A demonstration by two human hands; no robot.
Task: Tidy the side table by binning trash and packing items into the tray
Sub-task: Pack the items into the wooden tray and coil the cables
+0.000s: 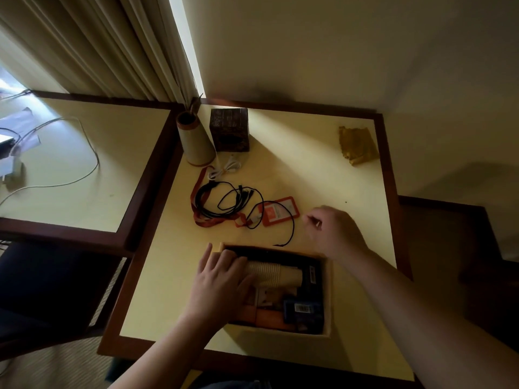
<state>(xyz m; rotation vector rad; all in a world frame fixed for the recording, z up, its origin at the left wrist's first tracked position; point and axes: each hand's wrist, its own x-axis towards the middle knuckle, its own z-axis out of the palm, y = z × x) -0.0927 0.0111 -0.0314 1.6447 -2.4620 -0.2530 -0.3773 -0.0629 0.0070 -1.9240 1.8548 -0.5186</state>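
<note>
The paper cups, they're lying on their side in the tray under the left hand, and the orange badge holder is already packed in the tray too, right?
Not quite. The head view shows the paper cups on their side in the tray under the left hand, but the orange badge holder is not packed: it lies on the table beyond the tray, tangled with the black cable.

A pale yellow side table framed in dark reddish-brown wood carries a black cable, a white cable, an orange-red badge holder on a red lanyard, a mustard-yellow cloth, a dark brown patterned box and a ribbed cream cup stack.
</note>
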